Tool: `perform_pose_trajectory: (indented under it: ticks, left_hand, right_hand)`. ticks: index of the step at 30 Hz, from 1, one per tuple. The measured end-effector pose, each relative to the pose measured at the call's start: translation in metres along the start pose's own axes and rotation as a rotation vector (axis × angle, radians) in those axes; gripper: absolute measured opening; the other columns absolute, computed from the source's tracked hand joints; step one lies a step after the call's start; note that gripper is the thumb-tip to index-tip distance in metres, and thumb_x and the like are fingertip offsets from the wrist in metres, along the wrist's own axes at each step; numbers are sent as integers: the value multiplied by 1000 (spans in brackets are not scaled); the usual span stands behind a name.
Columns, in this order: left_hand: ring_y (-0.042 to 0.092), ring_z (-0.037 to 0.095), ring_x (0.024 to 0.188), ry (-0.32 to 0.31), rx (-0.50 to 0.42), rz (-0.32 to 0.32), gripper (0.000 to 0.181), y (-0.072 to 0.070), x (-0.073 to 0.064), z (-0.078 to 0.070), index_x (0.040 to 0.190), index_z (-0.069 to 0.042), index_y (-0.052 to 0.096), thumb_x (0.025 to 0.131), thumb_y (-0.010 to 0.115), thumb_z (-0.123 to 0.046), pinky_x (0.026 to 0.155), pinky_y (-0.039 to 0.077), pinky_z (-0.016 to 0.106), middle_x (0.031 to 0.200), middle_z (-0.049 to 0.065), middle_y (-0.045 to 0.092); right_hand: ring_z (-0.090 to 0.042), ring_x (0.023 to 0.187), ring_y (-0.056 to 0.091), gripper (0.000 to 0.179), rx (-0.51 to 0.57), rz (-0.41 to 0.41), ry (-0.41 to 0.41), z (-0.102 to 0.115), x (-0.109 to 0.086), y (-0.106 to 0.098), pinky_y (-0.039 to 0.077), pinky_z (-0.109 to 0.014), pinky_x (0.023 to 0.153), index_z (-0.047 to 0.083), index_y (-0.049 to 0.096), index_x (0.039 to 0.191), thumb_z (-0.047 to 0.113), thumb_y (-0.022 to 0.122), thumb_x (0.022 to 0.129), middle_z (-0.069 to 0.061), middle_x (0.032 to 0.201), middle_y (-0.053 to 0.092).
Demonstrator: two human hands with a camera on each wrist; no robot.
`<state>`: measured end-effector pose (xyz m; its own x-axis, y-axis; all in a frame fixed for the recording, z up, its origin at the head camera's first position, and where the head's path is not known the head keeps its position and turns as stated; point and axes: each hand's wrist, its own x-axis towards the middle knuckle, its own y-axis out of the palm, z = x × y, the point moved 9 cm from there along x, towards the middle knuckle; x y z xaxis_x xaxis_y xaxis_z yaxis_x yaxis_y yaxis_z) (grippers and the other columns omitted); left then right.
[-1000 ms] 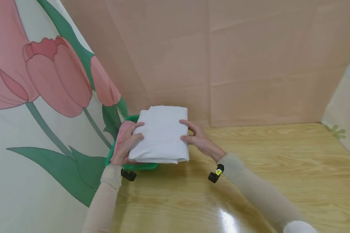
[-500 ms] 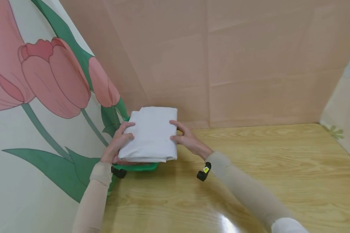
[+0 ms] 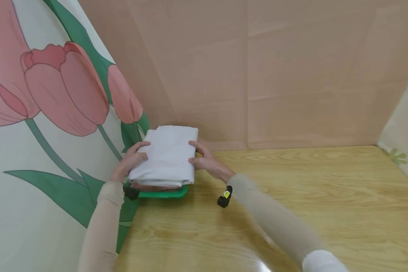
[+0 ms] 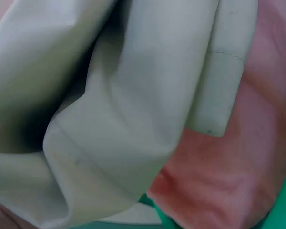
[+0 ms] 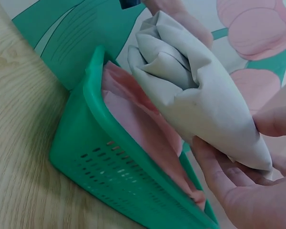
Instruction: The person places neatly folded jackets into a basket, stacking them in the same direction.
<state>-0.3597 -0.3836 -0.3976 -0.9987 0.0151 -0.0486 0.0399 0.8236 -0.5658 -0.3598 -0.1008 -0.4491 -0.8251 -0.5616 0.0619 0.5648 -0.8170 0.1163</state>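
Note:
A folded white cloth (image 3: 170, 155), thick with several layers, is held level between both hands over a green plastic basket (image 3: 166, 194). My left hand (image 3: 130, 161) grips its left side. On the right side my right hand (image 3: 209, 163) pinches the edge, and the right wrist view shows its fingers (image 5: 217, 171) under the bundle. Inside the basket lies pink cloth (image 5: 143, 124), mostly hidden from the head view by the white bundle. From the left wrist, the white folds (image 4: 119, 105) hang close beside the pink cloth (image 4: 219, 171).
The basket has slotted sides and stands on a wood-grain table (image 3: 275, 196) in the back left corner. A tulip-print wall sheet (image 3: 68, 94) rises right beside it on the left. Behind the table hangs a plain tan sheet (image 3: 258, 75).
Both hands have carried the white cloth leftward, so it now covers most of the basket's opening. Their grip looks the same.

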Motion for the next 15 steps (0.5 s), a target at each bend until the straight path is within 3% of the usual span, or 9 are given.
perform_pose_trajectory:
  ticks: [6,15]
  left_hand:
    - [27,40,156,-9,15,-26,67,-14,3,9,158,-9,49,92,62,-4,125,23,59,173,21,30]
    - [29,40,153,-27,32,-71,65,-21,8,29,157,-7,50,93,61,-5,125,24,57,172,20,31]
  right_hand:
    - [-37,135,59,76,-18,-15,4,-1,10,12,59,-49,101,22,27,170,3,59,104,-15,171,30]
    - [-35,145,51,75,-60,-76,41,-19,26,18,58,-46,103,24,30,169,2,60,104,-15,172,32]
